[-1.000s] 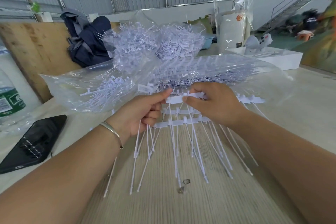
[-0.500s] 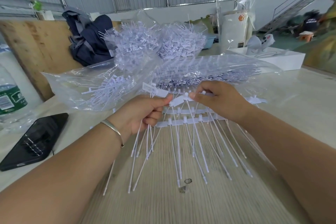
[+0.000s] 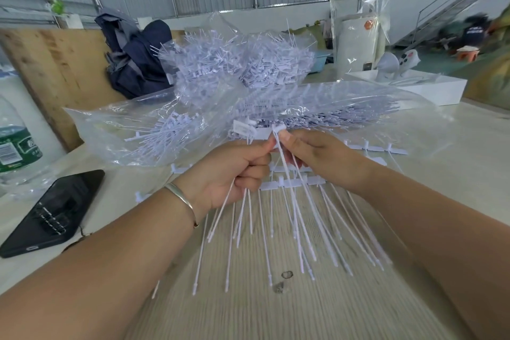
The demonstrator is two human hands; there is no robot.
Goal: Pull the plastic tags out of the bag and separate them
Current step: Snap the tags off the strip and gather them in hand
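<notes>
Left hand (image 3: 234,174) clenched round a bunch of tags (image 3: 289,218), right hand (image 3: 317,157) pinching one tag head (image 3: 279,127) up top; strands fanning down over table (image 3: 248,312), just before the bag (image 3: 165,130).

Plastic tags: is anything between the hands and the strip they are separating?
Nothing visible. The left hand and right hand already pinch the plastic tags directly, in front of the clear bag on the table.

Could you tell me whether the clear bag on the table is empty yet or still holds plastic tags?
Still holding tags. Through the clear bag a dense white mass of plastic tags shows inside, lying across the table.
</notes>
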